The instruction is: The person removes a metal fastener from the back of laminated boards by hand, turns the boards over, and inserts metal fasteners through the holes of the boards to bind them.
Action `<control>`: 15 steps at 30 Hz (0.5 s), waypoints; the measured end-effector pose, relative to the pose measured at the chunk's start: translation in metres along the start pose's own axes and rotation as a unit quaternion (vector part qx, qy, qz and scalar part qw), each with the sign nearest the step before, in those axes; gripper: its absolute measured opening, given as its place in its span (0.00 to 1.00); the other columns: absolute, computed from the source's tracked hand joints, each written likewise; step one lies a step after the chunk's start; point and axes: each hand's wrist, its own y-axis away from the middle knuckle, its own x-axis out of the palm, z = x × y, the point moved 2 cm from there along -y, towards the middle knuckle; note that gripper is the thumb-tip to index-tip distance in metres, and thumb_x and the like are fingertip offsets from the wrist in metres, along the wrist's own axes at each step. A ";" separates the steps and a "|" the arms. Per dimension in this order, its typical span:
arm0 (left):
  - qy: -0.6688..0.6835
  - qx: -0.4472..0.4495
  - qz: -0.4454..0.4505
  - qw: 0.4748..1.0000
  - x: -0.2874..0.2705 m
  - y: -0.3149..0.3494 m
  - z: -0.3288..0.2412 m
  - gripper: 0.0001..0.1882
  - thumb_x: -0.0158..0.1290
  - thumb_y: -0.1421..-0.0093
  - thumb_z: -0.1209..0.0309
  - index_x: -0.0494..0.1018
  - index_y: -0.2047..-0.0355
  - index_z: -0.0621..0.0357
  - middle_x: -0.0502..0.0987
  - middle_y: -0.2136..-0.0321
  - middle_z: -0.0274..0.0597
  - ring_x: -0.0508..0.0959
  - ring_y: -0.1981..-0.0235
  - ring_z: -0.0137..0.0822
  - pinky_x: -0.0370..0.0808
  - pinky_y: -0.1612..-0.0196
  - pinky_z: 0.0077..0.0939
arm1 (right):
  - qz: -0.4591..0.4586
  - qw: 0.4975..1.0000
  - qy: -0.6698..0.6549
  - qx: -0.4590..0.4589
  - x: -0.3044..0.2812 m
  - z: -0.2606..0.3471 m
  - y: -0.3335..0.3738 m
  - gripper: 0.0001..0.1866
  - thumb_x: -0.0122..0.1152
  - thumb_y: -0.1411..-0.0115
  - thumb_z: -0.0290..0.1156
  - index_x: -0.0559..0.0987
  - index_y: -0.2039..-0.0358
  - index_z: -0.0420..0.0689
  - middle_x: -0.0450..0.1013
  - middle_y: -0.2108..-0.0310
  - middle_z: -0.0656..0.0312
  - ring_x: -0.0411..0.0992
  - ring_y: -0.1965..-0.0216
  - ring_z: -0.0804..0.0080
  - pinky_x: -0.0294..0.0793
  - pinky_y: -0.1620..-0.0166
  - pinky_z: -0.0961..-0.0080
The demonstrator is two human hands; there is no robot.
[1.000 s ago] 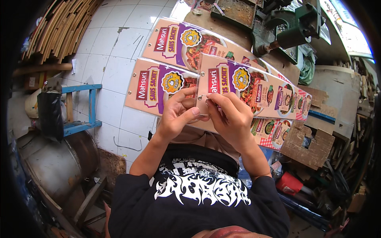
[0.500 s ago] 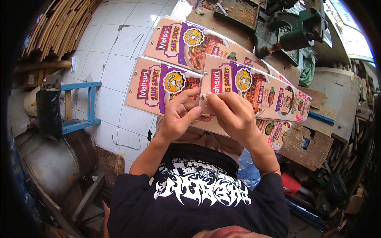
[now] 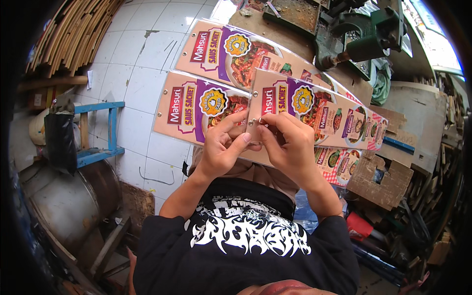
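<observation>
A long, glossy printed board (image 3: 339, 101), pink and purple with food pictures, lies across my lap, its near-left end between my hands. My left hand (image 3: 223, 150) is closed on that end, with the fingers behind it and the thumb at its lower edge. Thumb and forefinger of my right hand (image 3: 293, 145) pinch a small shiny metal ring (image 3: 259, 120) beside the metal eyelet at the board's end. Whether the ring passes through the eyelet I cannot tell. A matching board (image 3: 172, 125) lies beneath to the left, and another board (image 3: 189, 66) lies farther off.
A dark green machine (image 3: 366, 49) stands on the bench at the far right, with a metal tray (image 3: 295, 17) beside it. Torn cardboard (image 3: 383, 179) sits to the right. On the left are a blue frame (image 3: 114, 128), a metal drum (image 3: 64, 209) and stacked wooden strips (image 3: 73, 37).
My right fingers have lifted slightly and turned at the board's end, so the small metal ring shows more plainly. My left hand keeps its hold.
</observation>
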 end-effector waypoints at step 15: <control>0.020 0.001 0.015 1.000 0.004 -0.001 -0.003 0.25 0.43 0.34 0.82 0.56 0.37 0.72 0.74 0.49 0.58 0.77 0.49 0.40 0.81 0.49 0.33 | -0.054 0.984 0.131 -0.106 0.005 0.004 0.010 0.11 0.65 0.49 0.18 0.78 0.63 0.40 0.67 0.78 0.59 0.70 0.81 0.65 0.68 0.79 0.71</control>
